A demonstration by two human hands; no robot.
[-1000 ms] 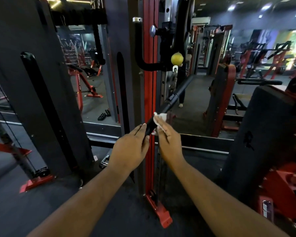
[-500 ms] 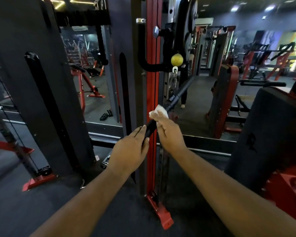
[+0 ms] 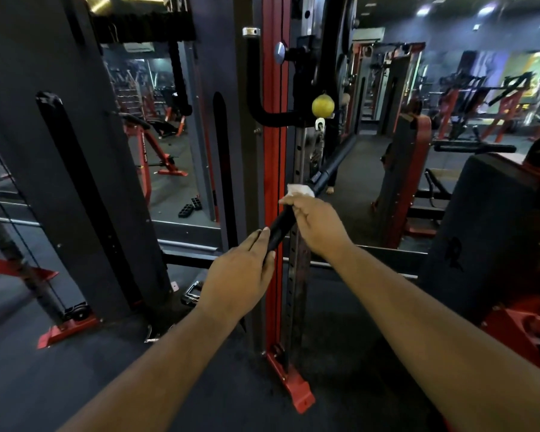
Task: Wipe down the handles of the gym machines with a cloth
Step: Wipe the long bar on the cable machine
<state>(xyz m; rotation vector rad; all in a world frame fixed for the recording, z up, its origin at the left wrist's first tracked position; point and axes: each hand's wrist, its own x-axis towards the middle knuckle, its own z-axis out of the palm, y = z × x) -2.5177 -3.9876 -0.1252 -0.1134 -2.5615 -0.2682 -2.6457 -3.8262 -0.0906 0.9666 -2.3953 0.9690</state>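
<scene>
Your right fingers are curled round the white cloth, pressing it onto the black bar handle partway along its length; your left fingers wrap the near end of that bar, steadying it. You look mid-wipe: the stretch beyond the cloth, toward the yellow ball, probably still needs a pass, and so do other machines' handles behind. Count one cloth, one bar in hand, two hands at work, one curved black handle on the red upright
</scene>
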